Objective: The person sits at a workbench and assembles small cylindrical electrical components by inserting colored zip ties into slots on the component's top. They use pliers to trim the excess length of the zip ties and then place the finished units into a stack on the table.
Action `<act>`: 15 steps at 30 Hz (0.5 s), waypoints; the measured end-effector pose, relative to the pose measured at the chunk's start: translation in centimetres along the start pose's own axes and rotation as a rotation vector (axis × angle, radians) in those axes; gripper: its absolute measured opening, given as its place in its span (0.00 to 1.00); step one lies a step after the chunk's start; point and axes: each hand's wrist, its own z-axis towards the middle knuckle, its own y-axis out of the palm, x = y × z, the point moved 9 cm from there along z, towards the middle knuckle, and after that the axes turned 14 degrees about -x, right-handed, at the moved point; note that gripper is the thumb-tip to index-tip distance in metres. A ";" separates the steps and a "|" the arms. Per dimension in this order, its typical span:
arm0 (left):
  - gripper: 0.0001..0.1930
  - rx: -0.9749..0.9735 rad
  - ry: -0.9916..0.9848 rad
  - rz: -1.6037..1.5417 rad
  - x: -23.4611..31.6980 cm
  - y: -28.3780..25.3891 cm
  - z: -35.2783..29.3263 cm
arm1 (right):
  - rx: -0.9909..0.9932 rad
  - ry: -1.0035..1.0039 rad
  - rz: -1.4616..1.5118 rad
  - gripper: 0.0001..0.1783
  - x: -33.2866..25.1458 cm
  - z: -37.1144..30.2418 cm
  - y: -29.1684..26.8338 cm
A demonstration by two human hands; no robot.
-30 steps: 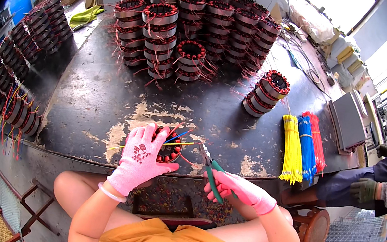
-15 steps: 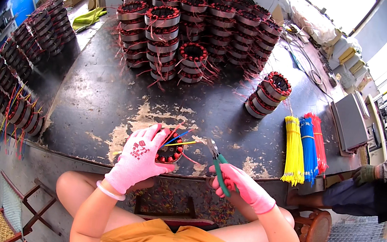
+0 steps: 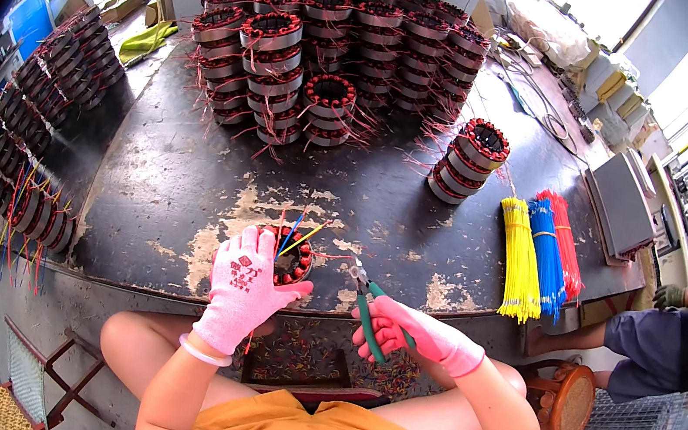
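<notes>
My left hand (image 3: pixel 240 281), in a pink glove, grips a motor stator (image 3: pixel 298 272) near the table's front edge. Its fingers lie over the left side, and the thumb reaches round the near side. Red coils ring the stator. A blue wire (image 3: pixel 293 230), a yellow wire (image 3: pixel 305 238) and a red one stick up from it; where they join is partly hidden by the glove. To the right, my right hand (image 3: pixel 411 330), also gloved in pink, is closed on green-handled cutting pliers (image 3: pixel 367 302). Their jaws point up toward the stator, apart from it.
Stacked stators (image 3: pixel 350 49) fill the table's back, and a shorter stack (image 3: pixel 470 162) stands right of centre. Yellow (image 3: pixel 520 257), blue (image 3: pixel 546 257) and red (image 3: pixel 564 242) wire bundles lie at the right. More stators (image 3: pixel 46 112) line the left side. A co-worker's gloved hand (image 3: pixel 671 297) shows at far right.
The stator's wires have swung more upright, and my left hand has turned with it. The pliers have moved slightly left and down in my right hand. The co-worker's hand has shifted right.
</notes>
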 end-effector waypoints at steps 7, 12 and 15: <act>0.46 -0.017 -0.012 -0.007 -0.4 0.4 0.0 | 0.077 -0.017 0.010 0.34 -1.0 0.5 0.6; 0.47 -0.045 -0.008 0.023 -0.2 0.3 0.0 | 0.220 -0.077 -0.077 0.30 -0.9 1.0 0.0; 0.48 -0.038 -0.006 0.002 -0.4 0.6 -0.1 | 0.300 -0.102 -0.100 0.26 -1.0 1.1 0.4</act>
